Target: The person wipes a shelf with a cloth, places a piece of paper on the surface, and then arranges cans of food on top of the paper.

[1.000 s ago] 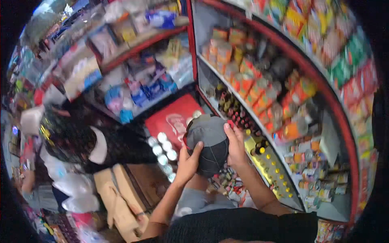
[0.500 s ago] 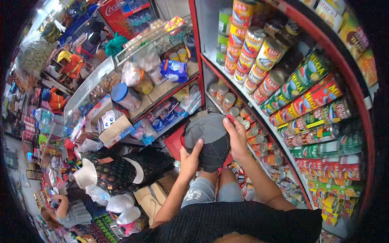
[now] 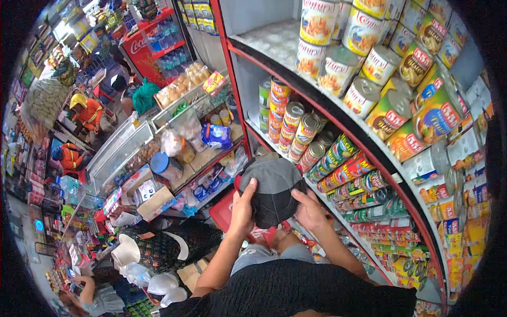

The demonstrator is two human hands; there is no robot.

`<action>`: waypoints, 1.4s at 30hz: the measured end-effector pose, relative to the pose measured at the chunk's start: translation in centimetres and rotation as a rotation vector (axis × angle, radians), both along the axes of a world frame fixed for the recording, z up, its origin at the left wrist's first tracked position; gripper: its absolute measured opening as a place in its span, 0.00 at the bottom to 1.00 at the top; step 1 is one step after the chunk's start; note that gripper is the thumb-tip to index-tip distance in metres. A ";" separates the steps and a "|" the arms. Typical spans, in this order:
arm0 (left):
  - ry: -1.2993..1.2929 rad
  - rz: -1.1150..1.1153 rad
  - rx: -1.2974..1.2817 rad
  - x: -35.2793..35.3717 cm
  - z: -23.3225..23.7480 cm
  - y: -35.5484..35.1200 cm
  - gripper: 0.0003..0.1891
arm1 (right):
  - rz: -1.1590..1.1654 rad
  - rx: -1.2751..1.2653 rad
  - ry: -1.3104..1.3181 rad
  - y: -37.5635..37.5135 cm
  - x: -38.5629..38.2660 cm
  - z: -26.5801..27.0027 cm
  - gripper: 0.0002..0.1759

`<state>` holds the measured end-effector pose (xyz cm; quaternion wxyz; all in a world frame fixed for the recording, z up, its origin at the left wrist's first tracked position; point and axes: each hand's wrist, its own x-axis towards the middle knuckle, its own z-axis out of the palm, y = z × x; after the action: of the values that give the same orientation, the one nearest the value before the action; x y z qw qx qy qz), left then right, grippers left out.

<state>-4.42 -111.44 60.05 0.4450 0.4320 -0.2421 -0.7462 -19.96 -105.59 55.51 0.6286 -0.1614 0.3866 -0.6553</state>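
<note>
A grey and black cap (image 3: 270, 185) with some red at its edges is held up in front of the body. My left hand (image 3: 244, 207) grips its left side, thumb on the grey cloth. On the lower right side of the cap, my right hand (image 3: 310, 209) holds on with the thumb on top; its other fingers are mostly behind the cloth. Below and behind the cap is a red plastic surface (image 3: 222, 213), partly hidden.
Shelves of stacked cans (image 3: 364, 164) curve along the right. To the left are a glass counter (image 3: 119, 150), a blue-lidded jar (image 3: 165, 165) and a cardboard box (image 3: 156, 206). People in orange vests (image 3: 93, 115) are farther back, and another person (image 3: 100, 296) is at lower left.
The view has tilted up, showing the upper can shelf. My right hand has moved down from the cap's upper right edge to its lower right side. My left hand still holds the cap.
</note>
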 end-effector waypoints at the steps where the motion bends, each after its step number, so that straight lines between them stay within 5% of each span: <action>1: -0.009 -0.001 -0.020 0.0 0.3 -0.2 0.27 | 0.034 -0.036 -0.049 0.0 -0.1 0.5 0.26; 8: -0.097 -0.099 -0.198 -1.5 2.2 0.3 0.19 | 0.187 -0.118 -0.031 -0.8 -0.4 2.9 0.25; 10: -0.331 -0.029 -0.378 -2.2 1.4 0.5 0.17 | 0.323 0.028 -0.279 -1.6 -0.5 3.5 0.22; 12: -0.291 0.016 -0.468 -2.3 0.6 -0.5 0.16 | 0.332 0.026 -0.318 -2.5 0.0 3.1 0.20; 14: -0.792 0.205 -0.914 -1.5 0.6 -1.9 0.16 | 0.295 -0.003 -0.283 -3.5 0.9 4.1 0.20; 15: -0.830 0.222 -0.994 -1.2 0.7 -2.8 0.17 | 0.258 -0.030 -0.242 -3.9 1.3 4.3 0.19; 24: -0.208 -0.077 -0.751 2.1 4.2 -13.6 0.10 | -0.083 -0.184 -0.084 -11.9 4.9 7.9 0.21; 27: -0.326 -0.041 -1.136 2.3 5.2 -19.8 0.08 | -0.139 -0.322 0.113 -16.5 7.3 9.9 0.24; 32: -0.204 -0.211 -1.367 2.6 7.7 -28.5 0.11 | -0.430 -0.305 0.313 -22.5 8.5 11.6 0.19; 35: -0.090 -0.199 -1.569 2.0 9.7 -32.6 0.13 | -0.613 -0.384 1.425 -23.0 7.4 17.0 0.10; 39: -0.083 0.061 -1.770 -1.5 11.3 -36.2 0.13 | -1.174 -0.325 1.567 -25.7 6.5 22.9 0.11; 40: -0.066 0.052 -1.770 -2.2 11.6 -36.6 0.13 | -1.320 -0.082 1.717 -26.4 5.2 23.2 0.13; 41: -0.091 0.101 -1.800 -2.9 11.9 -36.8 0.13 | -1.349 0.043 2.203 -27.2 3.4 24.0 0.16; 42: -0.113 0.151 -1.833 -3.4 12.0 -37.0 0.13 | -1.311 -0.242 1.461 -29.6 3.4 26.9 0.18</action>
<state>-7.86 -148.42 72.04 0.6481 -0.0392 -0.7312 -0.2093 -16.59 -135.21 82.37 -0.2725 -0.3431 0.6229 -0.6481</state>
